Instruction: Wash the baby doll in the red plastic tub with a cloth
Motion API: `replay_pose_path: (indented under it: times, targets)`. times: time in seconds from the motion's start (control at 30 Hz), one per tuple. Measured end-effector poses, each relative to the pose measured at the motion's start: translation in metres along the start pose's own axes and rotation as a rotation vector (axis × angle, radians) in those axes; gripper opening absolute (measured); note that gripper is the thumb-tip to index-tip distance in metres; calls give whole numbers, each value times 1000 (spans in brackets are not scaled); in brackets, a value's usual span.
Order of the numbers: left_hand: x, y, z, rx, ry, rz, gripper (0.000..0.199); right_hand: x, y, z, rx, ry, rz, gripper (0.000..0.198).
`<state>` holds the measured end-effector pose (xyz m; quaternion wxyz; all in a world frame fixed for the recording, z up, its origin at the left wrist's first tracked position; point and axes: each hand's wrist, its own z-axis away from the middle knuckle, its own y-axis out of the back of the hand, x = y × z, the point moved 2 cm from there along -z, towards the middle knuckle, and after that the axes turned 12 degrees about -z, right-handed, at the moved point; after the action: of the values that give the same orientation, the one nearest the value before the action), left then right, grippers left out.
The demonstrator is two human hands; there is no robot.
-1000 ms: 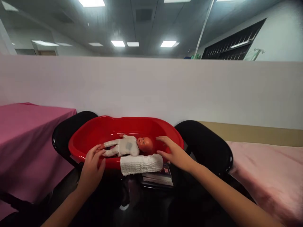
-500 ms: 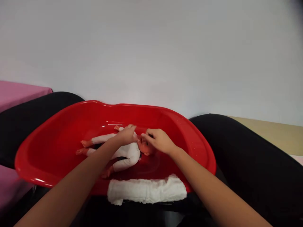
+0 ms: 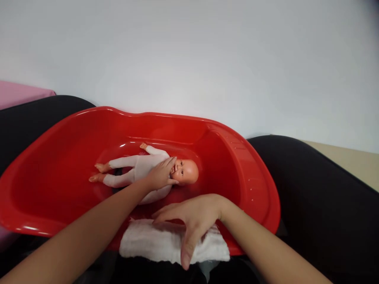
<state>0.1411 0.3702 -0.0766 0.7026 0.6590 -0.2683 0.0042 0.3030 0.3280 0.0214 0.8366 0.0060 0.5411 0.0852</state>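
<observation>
A baby doll (image 3: 189,171) in white clothing lies on its back in a red baby bathtub (image 3: 257,157), its head to the right and bare feet to the left. My left hand (image 3: 161,173) lies over its upper chest and neck, thumb on the near side and fingers on the far side below the chin. Over the tub's near rim hangs a folded white gauze cloth (image 3: 148,240). My right hand (image 3: 197,217) is above this cloth with thumb and fingers spread apart. Whether its fingertips touch the cloth I cannot tell.
Black padded surfaces (image 3: 314,197) flank the tub on the right and left. Pink cloth (image 3: 23,94) covers something at the far left. A plain pale wall (image 3: 189,59) rises behind the tub, and a beige surface (image 3: 349,161) shows at the right.
My right hand has left the doll's face and moved toward me to the cloth, its fingers opening. The doll's face is now uncovered. My left hand stays at the doll's upper body.
</observation>
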Motion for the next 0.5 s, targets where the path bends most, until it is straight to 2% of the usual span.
replay_pose_path:
  times: [0.07, 0.2, 0.3, 0.4, 0.5]
  targets:
    - [2, 1, 0, 16, -15, 11, 93, -2, -4, 10, 56, 18, -13, 93]
    - [5, 7, 5, 55, -21, 14, 82, 2, -29, 53, 280, -7, -30, 93]
    - [4, 8, 7, 57, -50, 25, 76, 11, -62, 86, 540, -103, 162, 91]
    - [1, 6, 6, 76, -62, 32, 76, 22, -93, 104, 780, -107, 410, 66]
    - [-1, 3, 5, 78, -66, 71, 79, 33, -99, 114, 896, 23, 448, 43]
